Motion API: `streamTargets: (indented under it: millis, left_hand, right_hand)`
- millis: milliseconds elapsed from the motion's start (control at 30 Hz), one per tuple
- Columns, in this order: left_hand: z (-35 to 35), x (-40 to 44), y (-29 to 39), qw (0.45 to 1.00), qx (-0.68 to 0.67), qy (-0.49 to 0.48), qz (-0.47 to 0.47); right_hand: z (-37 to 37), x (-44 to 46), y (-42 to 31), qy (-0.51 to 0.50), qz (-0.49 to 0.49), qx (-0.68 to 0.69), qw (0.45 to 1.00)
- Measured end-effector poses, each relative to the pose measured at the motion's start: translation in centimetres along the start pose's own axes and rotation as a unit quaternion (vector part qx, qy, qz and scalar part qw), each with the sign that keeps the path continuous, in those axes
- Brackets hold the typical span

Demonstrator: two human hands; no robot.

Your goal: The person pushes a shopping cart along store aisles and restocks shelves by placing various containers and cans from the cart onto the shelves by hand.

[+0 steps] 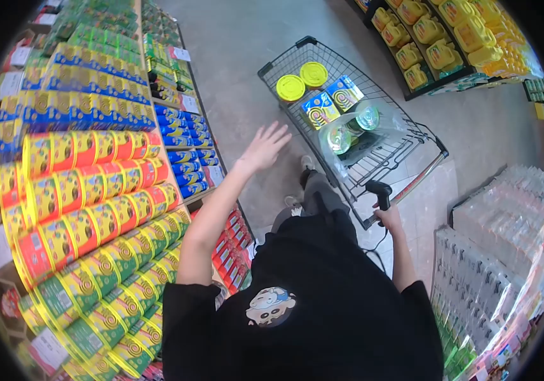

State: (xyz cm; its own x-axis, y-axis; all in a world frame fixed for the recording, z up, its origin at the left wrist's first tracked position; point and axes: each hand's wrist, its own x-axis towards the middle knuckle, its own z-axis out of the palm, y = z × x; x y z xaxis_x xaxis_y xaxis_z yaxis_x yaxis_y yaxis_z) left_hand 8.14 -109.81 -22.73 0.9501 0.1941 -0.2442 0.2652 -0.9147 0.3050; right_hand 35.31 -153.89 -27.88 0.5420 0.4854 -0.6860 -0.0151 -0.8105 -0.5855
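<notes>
My left hand is held out between the shelves and the shopping cart, its fingers spread and nothing in it. My right hand is wrapped round a black handheld device with a cable, beside the cart's handle bar. In the wire cart are two yellow-lidded tins, a blue-and-yellow box, a similar box and green-topped cans in a clear plastic bag.
Stacked yellow, red and green tins fill the shelves at the left, with blue packs behind. Yellow jugs stand on a rack at the upper right. Plastic-wrapped packs are piled at the lower right.
</notes>
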Motion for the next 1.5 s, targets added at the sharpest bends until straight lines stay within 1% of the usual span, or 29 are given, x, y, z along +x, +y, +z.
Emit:
streamTargets:
  millis: [33,67,167,300,333,433,500,533,600,633,667,700,733,767,800,833,867,900,933,967,1033,1100,1200,1233,1333,1433,1500]
  left_hand:
    - [1.8,2.3,-0.7,1.0,-0.003,-0.031,-0.001]
    - [3.5,4.5,-1.4,0.998,-0.006,-0.063,0.0]
    - [8.0,10.1,-3.3,0.989,-0.023,-0.149,-0.011]
    - [10.6,13.2,-3.9,0.972,-0.046,-0.223,-0.061]
    - [10.7,13.4,-3.7,0.972,-0.046,-0.223,-0.062]
    - [10.4,12.8,-2.5,0.969,-0.053,-0.223,-0.088]
    - [10.0,12.7,-1.2,0.965,-0.057,-0.222,-0.127]
    - [10.1,13.2,-1.0,0.966,-0.056,-0.218,-0.126]
    - [10.9,12.8,-0.6,0.965,-0.056,-0.211,-0.145]
    - [11.2,12.0,-0.5,0.97,-0.072,-0.187,-0.139]
    - [11.5,11.1,-0.5,0.974,-0.084,-0.16,-0.137]
    - [13.1,10.1,-0.5,0.98,-0.088,-0.124,-0.127]
    - [14.4,8.9,-0.9,0.985,-0.087,-0.084,-0.119]
    - [13.9,7.8,-0.7,0.985,-0.085,-0.09,-0.119]
    - [13.7,6.5,-0.5,0.984,-0.086,-0.099,-0.12]
    - [14.0,5.6,-0.4,0.983,-0.084,-0.105,-0.125]
    - [14.6,4.9,-0.2,0.982,-0.084,-0.112,-0.123]
    - [15.6,4.6,0.1,0.981,-0.076,-0.123,-0.13]
    - [15.0,3.8,0.2,0.98,-0.068,-0.135,-0.128]
    - [14.5,3.1,0.2,0.971,-0.094,-0.165,-0.143]
    - [10.8,2.6,1.9,0.952,-0.148,-0.216,-0.157]
    - [11.2,2.7,2.3,0.947,-0.162,-0.21,-0.183]
    - [12.5,2.2,3.0,0.945,-0.159,-0.2,-0.203]
    - [12.5,2.2,3.0,0.946,-0.155,-0.194,-0.208]
    - [14.4,2.1,1.6,0.941,-0.182,-0.156,-0.238]
    - [12.9,0.7,0.6,0.936,-0.217,-0.153,-0.232]
    - [14.2,0.8,-0.4,0.937,-0.222,-0.146,-0.227]
  right_hand:
    - [-0.2,0.6,1.1,0.003,-0.009,-0.002,1.0]
    - [-0.7,0.4,0.4,-0.001,0.021,-0.011,1.0]
    - [-1.7,0.5,-1.3,-0.004,0.068,-0.008,0.998]
    - [-2.8,0.8,-2.2,0.001,0.104,0.007,0.995]
    - [-3.2,1.0,-2.5,-0.001,0.107,0.006,0.994]
    - [-4.1,2.2,-2.1,0.011,0.068,-0.015,0.998]
    - [-4.8,2.9,-2.4,0.004,0.076,-0.019,0.997]
    - [-5.3,3.8,-2.1,-0.002,0.076,-0.022,0.997]
    - [-6.2,4.8,-0.7,0.002,0.041,-0.063,0.997]
    - [-5.7,5.1,0.1,0.0,0.017,-0.083,0.996]
    - [-5.5,4.3,-1.0,0.002,0.064,-0.085,0.994]
    - [-5.5,3.1,-4.3,-0.002,0.088,-0.255,0.963]
    - [-4.3,3.1,-0.1,0.044,0.024,-0.155,0.987]
    - [-3.8,3.7,2.0,0.0,-0.029,-0.051,0.998]
    - [-3.2,3.2,2.0,-0.004,0.046,-0.039,0.998]
    - [-3.0,3.6,2.8,-0.019,0.026,0.03,0.999]
    - [-3.0,3.3,1.9,-0.032,0.027,0.04,0.998]
    - [-2.8,3.3,1.5,-0.022,0.017,0.029,0.999]
    - [-2.8,3.5,1.7,-0.033,0.008,0.035,0.999]
    - [-2.8,4.1,2.3,-0.037,0.007,0.032,0.999]
    - [-3.3,4.8,2.9,-0.039,0.01,0.019,0.999]
    - [-3.7,5.3,3.4,-0.044,0.021,0.005,0.999]
    - [-3.3,5.9,3.9,-0.035,-0.009,0.062,0.997]
    - [-3.6,6.1,3.7,-0.043,0.0,0.051,0.998]
    - [-3.4,5.0,0.1,-0.028,0.016,0.041,0.999]
    - [-2.5,3.6,-2.8,-0.018,0.035,0.022,0.999]
    - [-1.9,4.1,-3.5,-0.011,0.035,0.019,0.999]
